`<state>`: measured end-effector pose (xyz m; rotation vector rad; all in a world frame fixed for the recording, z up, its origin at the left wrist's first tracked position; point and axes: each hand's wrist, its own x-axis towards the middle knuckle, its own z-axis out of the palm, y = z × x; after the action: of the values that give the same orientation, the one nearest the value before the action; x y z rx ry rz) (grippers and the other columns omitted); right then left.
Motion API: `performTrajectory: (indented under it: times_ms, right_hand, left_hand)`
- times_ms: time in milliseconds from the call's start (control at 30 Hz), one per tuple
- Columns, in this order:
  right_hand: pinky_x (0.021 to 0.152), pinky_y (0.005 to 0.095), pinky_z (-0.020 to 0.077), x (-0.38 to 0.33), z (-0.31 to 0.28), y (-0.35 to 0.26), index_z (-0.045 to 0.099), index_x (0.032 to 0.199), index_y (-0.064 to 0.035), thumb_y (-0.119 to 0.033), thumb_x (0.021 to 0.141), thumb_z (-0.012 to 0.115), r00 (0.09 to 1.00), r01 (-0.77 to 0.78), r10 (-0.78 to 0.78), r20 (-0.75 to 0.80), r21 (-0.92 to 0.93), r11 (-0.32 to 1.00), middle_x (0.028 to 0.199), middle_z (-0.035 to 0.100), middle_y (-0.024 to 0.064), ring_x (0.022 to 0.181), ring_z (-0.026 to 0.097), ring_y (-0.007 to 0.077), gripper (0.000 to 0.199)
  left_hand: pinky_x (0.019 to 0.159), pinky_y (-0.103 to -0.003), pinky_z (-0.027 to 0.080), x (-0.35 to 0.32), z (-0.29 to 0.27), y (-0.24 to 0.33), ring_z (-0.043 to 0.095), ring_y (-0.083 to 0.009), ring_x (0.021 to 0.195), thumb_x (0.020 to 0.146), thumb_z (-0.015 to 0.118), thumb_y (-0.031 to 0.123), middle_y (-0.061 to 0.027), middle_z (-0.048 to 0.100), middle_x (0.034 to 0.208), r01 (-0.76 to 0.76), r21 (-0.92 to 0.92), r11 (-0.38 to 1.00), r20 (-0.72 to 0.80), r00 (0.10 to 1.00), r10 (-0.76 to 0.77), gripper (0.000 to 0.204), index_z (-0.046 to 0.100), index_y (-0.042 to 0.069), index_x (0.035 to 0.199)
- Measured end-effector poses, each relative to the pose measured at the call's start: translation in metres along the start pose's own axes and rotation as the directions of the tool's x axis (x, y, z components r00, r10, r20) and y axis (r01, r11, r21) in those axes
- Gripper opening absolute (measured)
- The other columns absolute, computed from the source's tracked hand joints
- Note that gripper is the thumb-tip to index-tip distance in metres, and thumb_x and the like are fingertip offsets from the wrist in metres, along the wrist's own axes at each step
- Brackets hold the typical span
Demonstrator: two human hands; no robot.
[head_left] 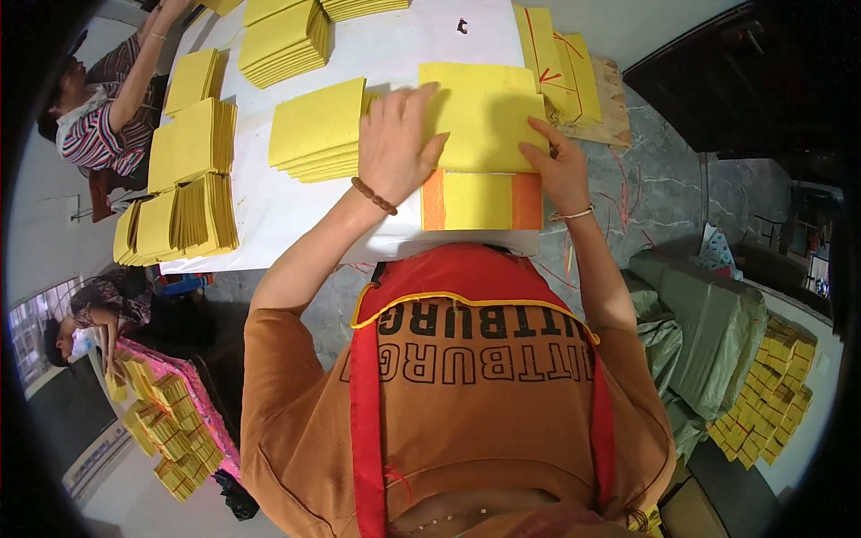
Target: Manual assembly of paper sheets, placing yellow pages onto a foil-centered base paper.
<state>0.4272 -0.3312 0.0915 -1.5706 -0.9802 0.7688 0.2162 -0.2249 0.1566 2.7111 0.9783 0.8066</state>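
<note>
A yellow paper sheet (484,112) lies in front of me near the table's edge, on top of a yellow sheet with orange bands (480,202) down its sides. My left hand (395,139) rests at the upper sheet's left edge, fingers stretched out and thumb apart. At its right edge my right hand (558,166) touches the paper with forefinger and thumb spread. Each hand is open; whether more paper lies beneath the top sheet I cannot tell. Left of my left hand stands a fanned stack of yellow paper (314,134), partly covered by that hand.
More yellow stacks (193,148) line the left of the white-covered table (256,202). Yellow bundles tied with red string (560,76) lie on a wooden board (610,108) at the right. Two people work at the left, one by a pink-covered table (211,403). A covered bulky object (708,314) stands right.
</note>
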Motion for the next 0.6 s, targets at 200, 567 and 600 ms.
performTrajectory:
  times_ms: [200, 567, 600]
  right_hand:
    - [0.073, 0.026, 0.0478, 0.002, 0.0, -0.002, 0.057, 0.113, 0.0012, -0.012, 0.077, 0.065, 1.0, -0.013, 0.015, 0.025, -0.069, 0.998, 0.097, 0.065, 0.013, 0.083, 0.06, 0.0123, 0.039]
    - [0.101, 0.0591, 0.0125, -0.031, 0.011, -0.014, 0.04, 0.133, -0.013, -0.033, 0.085, 0.052, 0.934, 0.352, -0.227, 0.274, -0.808, 0.472, 0.143, 0.028, 0.0088, 0.133, 0.022, 0.0302, 0.054]
    - [0.101, 0.0591, 0.0125, -0.031, 0.008, -0.008, 0.04, 0.133, -0.013, -0.033, 0.085, 0.052, 0.93, 0.366, -0.23, 0.288, -0.8, 0.475, 0.143, 0.028, 0.0088, 0.133, 0.022, 0.0302, 0.054]
  left_hand:
    - [0.1, -0.047, 0.029, 0.001, 0.03, 0.008, 0.033, -0.0343, 0.123, 0.081, 0.057, 0.04, -0.0135, 0.041, 0.13, -0.314, -0.07, 0.947, 0.157, 0.934, 0.321, 0.05, 0.048, 0.011, 0.121]
    - [0.102, -0.047, 0.024, -0.007, 0.048, 0.003, 0.031, -0.0311, 0.125, 0.083, 0.05, 0.048, -0.0131, 0.039, 0.133, -0.352, -0.039, 0.935, 0.282, 0.894, 0.348, 0.057, 0.043, 0.016, 0.13]
    - [0.103, -0.047, 0.023, -0.006, 0.048, 0.005, 0.031, -0.0309, 0.125, 0.083, 0.05, 0.048, -0.0129, 0.039, 0.133, -0.358, -0.043, 0.933, 0.27, 0.895, 0.356, 0.057, 0.043, 0.016, 0.13]
